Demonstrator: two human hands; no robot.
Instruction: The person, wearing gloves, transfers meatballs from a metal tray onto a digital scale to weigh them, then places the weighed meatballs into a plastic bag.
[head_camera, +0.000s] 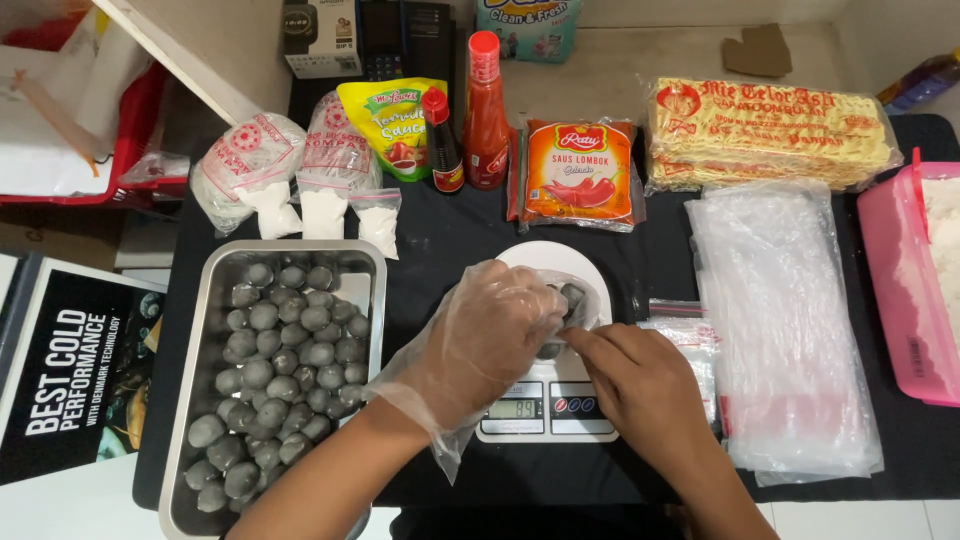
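Note:
My left hand (485, 335), in a loose clear plastic glove, reaches into a small clear bag (583, 300) that sits on a white kitchen scale (548, 405). A few grey meatballs (571, 296) show inside the bag. My bare right hand (640, 385) pinches the bag's edge on the near right side, over the scale. Left of the scale, a metal tray (364, 262) holds several grey meatballs (280, 370).
A stack of clear plastic bags (780, 330) lies right of the scale, a pink tub (895, 290) of white stuff beyond it. Along the back stand sauce bottles (485, 115), sauce pouches (580, 175), dry noodles (765, 130) and small white powder bags (325, 212).

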